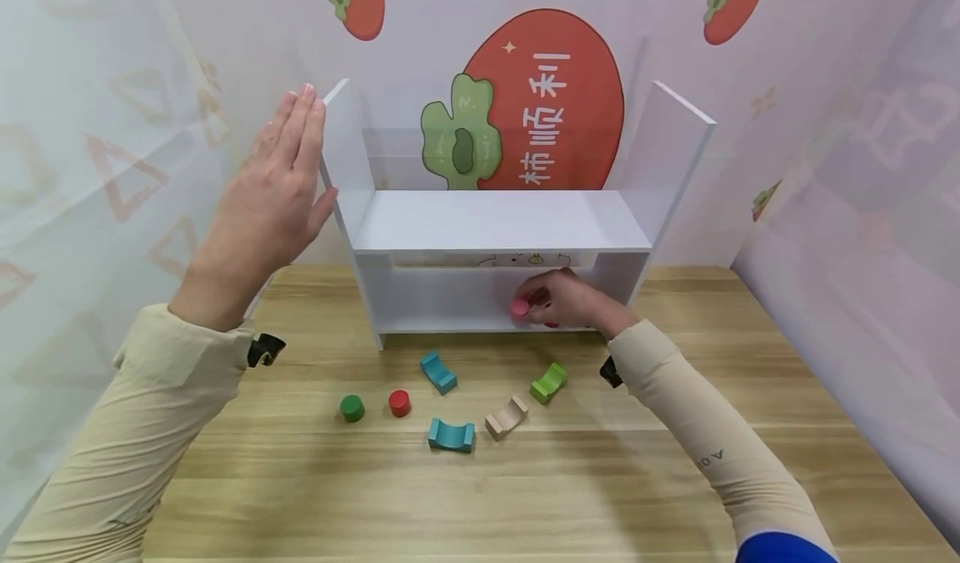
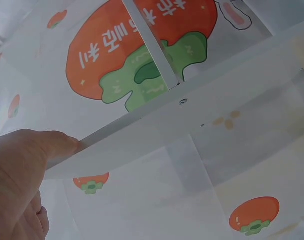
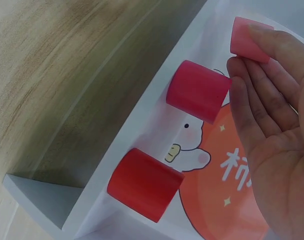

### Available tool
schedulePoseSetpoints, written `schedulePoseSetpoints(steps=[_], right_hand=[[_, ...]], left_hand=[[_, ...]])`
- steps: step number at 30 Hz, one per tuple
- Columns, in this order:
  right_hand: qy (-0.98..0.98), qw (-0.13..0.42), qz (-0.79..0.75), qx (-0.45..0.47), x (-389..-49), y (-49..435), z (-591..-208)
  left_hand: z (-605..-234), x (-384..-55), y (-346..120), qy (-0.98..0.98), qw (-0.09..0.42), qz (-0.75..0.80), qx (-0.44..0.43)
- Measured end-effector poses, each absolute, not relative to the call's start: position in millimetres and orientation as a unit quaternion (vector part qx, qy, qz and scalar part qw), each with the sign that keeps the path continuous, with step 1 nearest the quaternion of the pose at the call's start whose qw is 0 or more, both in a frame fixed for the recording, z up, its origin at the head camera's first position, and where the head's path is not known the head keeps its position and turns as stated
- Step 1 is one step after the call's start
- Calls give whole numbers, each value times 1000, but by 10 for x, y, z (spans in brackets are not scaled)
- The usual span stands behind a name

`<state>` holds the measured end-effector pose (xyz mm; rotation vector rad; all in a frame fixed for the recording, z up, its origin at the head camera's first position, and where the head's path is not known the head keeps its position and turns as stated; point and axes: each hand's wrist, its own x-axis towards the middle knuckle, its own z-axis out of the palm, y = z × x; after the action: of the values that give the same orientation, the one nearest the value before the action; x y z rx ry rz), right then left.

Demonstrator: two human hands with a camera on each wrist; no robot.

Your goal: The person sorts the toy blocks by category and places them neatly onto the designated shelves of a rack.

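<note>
My right hand [image 1: 566,296] pinches a pink cylinder block [image 3: 248,42] between thumb and fingertips, inside the lower level of a white shelf unit [image 1: 502,221]. Beside it on that lower board, the right wrist view shows a crimson cylinder block [image 3: 198,91] close to the fingers and a red cylinder block [image 3: 144,185] nearer the side panel. From the head these two are mostly hidden by the right hand. My left hand [image 1: 273,183] lies with straight fingers against the unit's left side panel [image 1: 348,158]; its thumb [image 2: 62,144] touches the panel's edge.
On the wooden table in front lie a green cylinder [image 1: 352,409], another red cylinder [image 1: 399,404], two blue curved blocks [image 1: 438,373], a beige curved block [image 1: 507,418] and a light green curved block [image 1: 549,383]. A printed backdrop [image 1: 262,12] stands behind the unit.
</note>
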<state>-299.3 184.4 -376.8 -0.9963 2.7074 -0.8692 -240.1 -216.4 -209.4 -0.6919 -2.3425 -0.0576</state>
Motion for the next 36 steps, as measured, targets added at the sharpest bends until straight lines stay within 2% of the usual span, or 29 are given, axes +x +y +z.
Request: schedulePoseSetpoints(steps=[20, 29, 36], right_hand=[[903, 74, -269, -326, -3043, 1788, -3903], [908, 60, -252, -330, -3015, 1778, -3873], [907, 23, -255, -333, -2922, 1635, -3672]], left_hand=[[-2118, -2418, -2157, -902, 336, -28, -268], [-2116, -2424, -2165, -901, 339, -25, -268], [-2109, -2422, -2176, -901, 342, -26, -266]])
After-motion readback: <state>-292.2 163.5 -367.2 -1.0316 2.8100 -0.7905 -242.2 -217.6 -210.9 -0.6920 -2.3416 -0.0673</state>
